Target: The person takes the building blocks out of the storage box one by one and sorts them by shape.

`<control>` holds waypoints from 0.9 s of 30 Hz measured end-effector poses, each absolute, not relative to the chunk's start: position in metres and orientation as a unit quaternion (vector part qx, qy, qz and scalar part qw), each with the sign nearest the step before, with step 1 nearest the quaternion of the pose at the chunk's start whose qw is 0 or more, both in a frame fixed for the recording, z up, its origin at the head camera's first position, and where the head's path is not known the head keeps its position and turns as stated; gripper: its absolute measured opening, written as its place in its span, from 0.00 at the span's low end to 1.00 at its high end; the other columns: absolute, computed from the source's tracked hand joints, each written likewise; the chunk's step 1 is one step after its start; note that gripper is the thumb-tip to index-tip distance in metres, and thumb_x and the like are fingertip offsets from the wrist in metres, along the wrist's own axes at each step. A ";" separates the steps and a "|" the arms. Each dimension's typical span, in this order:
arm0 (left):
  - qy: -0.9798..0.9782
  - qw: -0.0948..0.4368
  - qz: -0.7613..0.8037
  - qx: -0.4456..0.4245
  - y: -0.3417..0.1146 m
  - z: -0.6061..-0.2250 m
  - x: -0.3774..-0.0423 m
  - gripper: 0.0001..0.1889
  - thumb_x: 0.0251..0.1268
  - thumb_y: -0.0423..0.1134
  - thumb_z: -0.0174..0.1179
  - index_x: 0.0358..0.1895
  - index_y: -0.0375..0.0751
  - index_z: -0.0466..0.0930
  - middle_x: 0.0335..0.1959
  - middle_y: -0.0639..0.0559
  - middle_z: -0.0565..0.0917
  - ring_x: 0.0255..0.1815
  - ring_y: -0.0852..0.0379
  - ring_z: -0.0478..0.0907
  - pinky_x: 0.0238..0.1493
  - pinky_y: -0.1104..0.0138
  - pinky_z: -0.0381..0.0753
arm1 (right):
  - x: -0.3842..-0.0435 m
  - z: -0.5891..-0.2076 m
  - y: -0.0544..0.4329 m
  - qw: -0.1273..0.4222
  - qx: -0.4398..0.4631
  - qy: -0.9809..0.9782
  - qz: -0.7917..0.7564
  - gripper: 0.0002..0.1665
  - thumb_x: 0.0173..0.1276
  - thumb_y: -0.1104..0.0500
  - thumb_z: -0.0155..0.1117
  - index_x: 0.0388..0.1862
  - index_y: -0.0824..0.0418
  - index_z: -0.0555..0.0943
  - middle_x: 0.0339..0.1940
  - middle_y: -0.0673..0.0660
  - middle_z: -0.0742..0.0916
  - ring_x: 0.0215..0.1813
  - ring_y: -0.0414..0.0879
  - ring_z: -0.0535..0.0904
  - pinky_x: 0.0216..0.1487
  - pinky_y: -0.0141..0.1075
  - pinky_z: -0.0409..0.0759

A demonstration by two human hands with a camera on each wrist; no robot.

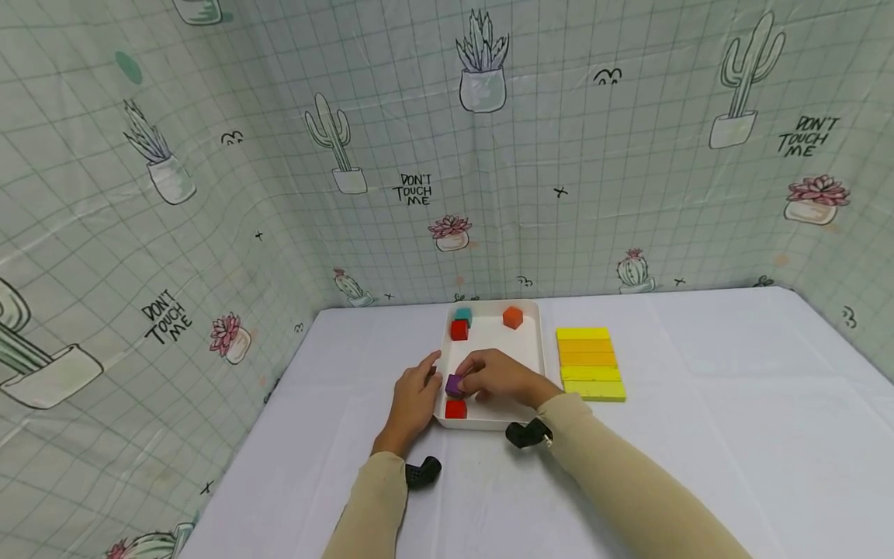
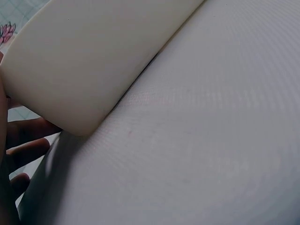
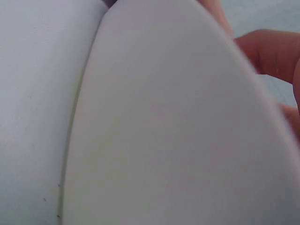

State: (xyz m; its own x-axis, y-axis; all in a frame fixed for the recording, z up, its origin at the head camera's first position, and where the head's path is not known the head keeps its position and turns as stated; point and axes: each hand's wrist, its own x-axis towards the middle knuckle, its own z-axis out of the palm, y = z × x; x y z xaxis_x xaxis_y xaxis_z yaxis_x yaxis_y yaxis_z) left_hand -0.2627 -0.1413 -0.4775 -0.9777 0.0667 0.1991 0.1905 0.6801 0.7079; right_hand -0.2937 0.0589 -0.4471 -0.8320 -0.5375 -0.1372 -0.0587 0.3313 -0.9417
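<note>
In the head view, a white tray [image 1: 492, 425] lies on the table. My right hand [image 1: 501, 374] is over its near half and pinches a purple cube [image 1: 453, 385] close to the left wall. Just in front of that cube is a red cube [image 1: 456, 409]. Farther back are another red cube [image 1: 459, 330], a teal cube [image 1: 463, 314] behind it, and an orange cube [image 1: 513, 317] at the right. My left hand [image 1: 414, 400] rests at the tray's left side, its fingers extended along the wall. Both wrist views mostly show the tray's outer wall [image 2: 89, 61].
Several yellow and orange blocks [image 1: 590, 365] lie in a row to the right of the tray. The white-covered table [image 1: 712, 373] meets a fabric backdrop [image 1: 559, 155] printed with cacti at the back and left.
</note>
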 end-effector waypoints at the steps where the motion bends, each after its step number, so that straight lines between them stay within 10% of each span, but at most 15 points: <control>1: -0.912 0.078 -0.396 -0.070 -0.141 -0.477 -0.263 0.24 0.77 0.42 0.49 0.74 0.48 0.69 0.59 0.42 0.80 0.62 0.43 0.73 0.65 0.45 0.71 | -0.294 -0.447 0.060 0.217 -0.184 0.782 -0.555 0.15 0.66 0.58 0.66 0.50 0.62 0.81 0.44 0.55 0.86 0.42 0.50 0.84 0.48 0.40 0.84; 27: -0.912 0.073 -0.400 -0.054 -0.139 -0.474 -0.261 0.25 0.77 0.42 0.50 0.74 0.49 0.68 0.61 0.42 0.79 0.63 0.43 0.73 0.65 0.46 0.72 | -0.282 -0.435 0.091 0.168 -0.133 0.717 -0.664 0.26 0.72 0.59 0.60 0.66 0.67 0.75 0.53 0.64 0.84 0.55 0.65 0.81 0.50 0.43 0.84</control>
State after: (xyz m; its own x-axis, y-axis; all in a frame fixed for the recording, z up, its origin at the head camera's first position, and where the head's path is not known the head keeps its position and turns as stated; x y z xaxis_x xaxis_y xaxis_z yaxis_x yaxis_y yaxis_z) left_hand -0.2610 -0.1391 -0.4745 -0.9837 0.0398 0.1756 0.1560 0.6746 0.7215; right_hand -0.2820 0.0913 -0.4346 -0.9082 -0.4135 -0.0643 0.0322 0.0840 -0.9959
